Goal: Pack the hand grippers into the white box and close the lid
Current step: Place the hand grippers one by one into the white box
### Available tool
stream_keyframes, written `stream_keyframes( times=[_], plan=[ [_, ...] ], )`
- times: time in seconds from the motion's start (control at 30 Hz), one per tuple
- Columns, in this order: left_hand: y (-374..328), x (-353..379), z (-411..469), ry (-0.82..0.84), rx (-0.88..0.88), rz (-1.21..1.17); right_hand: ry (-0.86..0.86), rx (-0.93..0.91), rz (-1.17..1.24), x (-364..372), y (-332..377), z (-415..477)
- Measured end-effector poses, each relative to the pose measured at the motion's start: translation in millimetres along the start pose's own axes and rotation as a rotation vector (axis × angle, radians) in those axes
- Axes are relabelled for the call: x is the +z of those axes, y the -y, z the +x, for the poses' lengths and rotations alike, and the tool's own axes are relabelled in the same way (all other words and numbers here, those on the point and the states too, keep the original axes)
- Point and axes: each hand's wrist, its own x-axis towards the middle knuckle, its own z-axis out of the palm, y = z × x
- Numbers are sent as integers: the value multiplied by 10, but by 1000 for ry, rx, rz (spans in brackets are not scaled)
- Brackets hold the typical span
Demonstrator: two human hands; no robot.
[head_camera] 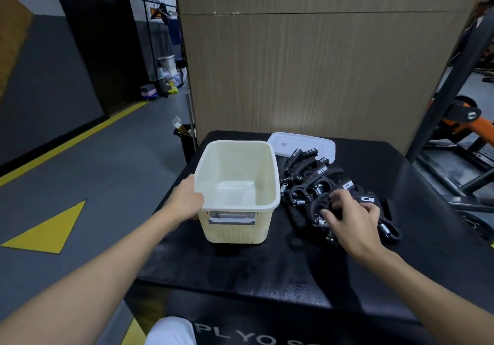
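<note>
left hand [187,200] steadies white box [236,219]; right hand [352,220] reaches into hand grippers [315,184].

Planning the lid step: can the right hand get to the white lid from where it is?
Probably yes. The right hand rests on the hand grippers, and the lid lies just beyond them, top side clear; it only has to reach over the pile.

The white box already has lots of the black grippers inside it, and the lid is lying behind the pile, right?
Not quite. The head view shows the white box empty; the hand grippers are piled beside it. The lid does lie behind the pile.
</note>
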Motion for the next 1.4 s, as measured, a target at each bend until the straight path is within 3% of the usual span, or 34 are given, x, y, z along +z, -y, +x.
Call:
stream_keyframes(
  times=[0.13,0.3,0.4,0.57,0.67,0.77,0.87,1.13,1.4],
  plan=[
    [-9,-64,-77,35,-5,45,-13,58,209,-157,270,197],
    [-30,-159,-296,77,-44,92,58,248,671,-377,732,385],
    [-45,-202,-392,124,-88,121,203,334,922,-579,1049,469],
    [-28,-292,-330,52,-82,171,418,143,1080,-769,1346,619],
    [-31,-288,-198,4,53,212,455,95,1010,-689,1457,716],
    [-68,-200,-198,56,116,257,440,106,933,-538,1560,764],
    [-31,-114,-216,54,112,253,491,4,840,-298,1631,885],
    [36,-88,-166,-14,29,250,509,-242,155,672,1702,1240],
    [61,-64,-159,-48,53,237,646,-322,-126,1278,1641,1303]
  ],
)
